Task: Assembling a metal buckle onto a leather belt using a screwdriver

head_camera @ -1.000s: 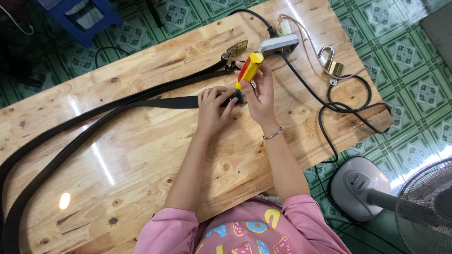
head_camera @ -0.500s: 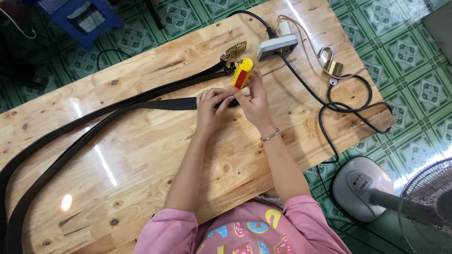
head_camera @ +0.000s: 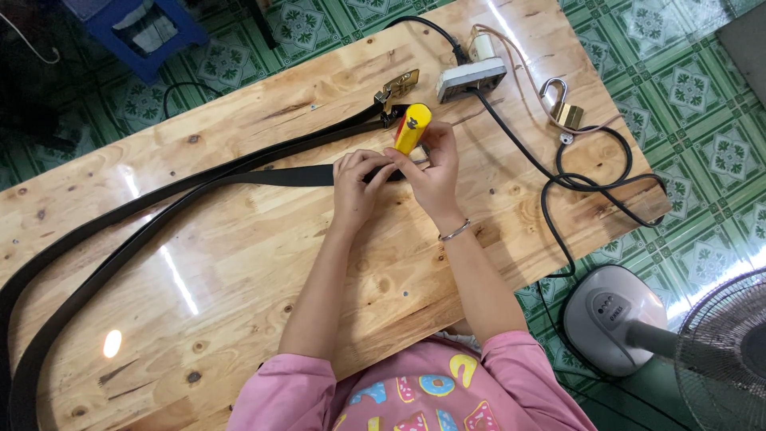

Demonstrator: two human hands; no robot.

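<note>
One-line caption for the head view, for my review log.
Right hand holds a yellow-handled screwdriver upright over a black belt end pinned by the left hand on a wooden table.

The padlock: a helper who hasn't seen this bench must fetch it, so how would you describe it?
Start at the wooden table and go to its far right corner, past the white power strip. The padlock lies there beside the looped black cable. It is the only small brass block with a silver shackle.
</note>
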